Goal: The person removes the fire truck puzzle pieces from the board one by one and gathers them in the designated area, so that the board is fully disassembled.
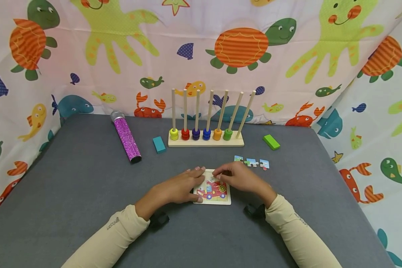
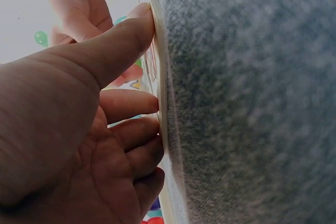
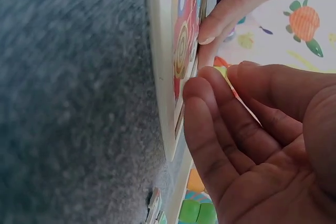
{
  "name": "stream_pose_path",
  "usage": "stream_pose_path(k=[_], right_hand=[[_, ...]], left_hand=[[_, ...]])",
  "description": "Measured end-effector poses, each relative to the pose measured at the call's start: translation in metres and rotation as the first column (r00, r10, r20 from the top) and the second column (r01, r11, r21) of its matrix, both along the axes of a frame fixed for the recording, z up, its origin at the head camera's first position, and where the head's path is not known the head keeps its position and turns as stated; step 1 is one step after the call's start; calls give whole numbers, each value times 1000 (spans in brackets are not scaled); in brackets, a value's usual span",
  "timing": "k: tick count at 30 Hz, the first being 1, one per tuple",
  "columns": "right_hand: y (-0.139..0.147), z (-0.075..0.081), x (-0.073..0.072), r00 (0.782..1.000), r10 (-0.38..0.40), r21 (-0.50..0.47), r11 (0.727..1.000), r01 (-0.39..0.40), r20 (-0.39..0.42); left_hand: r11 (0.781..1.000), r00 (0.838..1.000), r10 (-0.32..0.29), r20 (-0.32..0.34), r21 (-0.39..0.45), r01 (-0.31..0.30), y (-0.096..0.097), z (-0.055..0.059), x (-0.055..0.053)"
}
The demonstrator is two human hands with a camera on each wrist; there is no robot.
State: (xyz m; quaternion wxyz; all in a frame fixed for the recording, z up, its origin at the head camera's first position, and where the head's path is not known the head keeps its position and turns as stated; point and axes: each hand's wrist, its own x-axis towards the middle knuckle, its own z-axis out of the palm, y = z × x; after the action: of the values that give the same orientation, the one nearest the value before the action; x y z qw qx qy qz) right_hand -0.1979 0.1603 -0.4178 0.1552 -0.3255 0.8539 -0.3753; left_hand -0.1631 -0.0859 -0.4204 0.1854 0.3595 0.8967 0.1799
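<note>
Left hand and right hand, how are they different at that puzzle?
The left hand rests on the left side of the puzzle board; the right hand is over its far right corner. The left hand's fingers are extended; the right hand pinches a thin puzzle piece. Both are bare and come out of cream sleeves.

At the lower left of the frame, I see a cream sleeve [image 1: 104,242] with dark lettering [image 1: 112,223]; at lower right, a same-coloured sleeve [image 1: 303,234]; beside each, a black wrist device [image 1: 159,220].
</note>
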Motion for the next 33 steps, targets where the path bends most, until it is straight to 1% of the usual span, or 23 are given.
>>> stream_pose_path(k=[5,13,17,23,26,31,33], right_hand=[[-2,1,0,1000,0,18,1000,0,15],[-4,0,-3,999,29,45,999,-29,14],[-4,2,-1,999,38,55,998,-39,22],[-3,3,-1,997,46,26,999,-48,54],[-3,3,-1,998,50,18,999,-51,47],[-4,4,-1,998,55,1,998,-55,8],[-5,4,-1,998,57,-14,998,-57,10]], left_hand=[[1000,1000,2,10,0,-2,0,-1,-1],[1000,1000,14,8,-17,-14,0,-2,-2],[1000,1000,13,6,-6,-13,0,-2,-1],[1000,1000,10,2,24,-10,-2,-2,1],[1000,1000,4,-5,27,-4,-2,-2,1],[1000,1000,0,-9,18,0,-1,-3,0],[1000,1000,2,-7,15,-2,-1,-3,0]])
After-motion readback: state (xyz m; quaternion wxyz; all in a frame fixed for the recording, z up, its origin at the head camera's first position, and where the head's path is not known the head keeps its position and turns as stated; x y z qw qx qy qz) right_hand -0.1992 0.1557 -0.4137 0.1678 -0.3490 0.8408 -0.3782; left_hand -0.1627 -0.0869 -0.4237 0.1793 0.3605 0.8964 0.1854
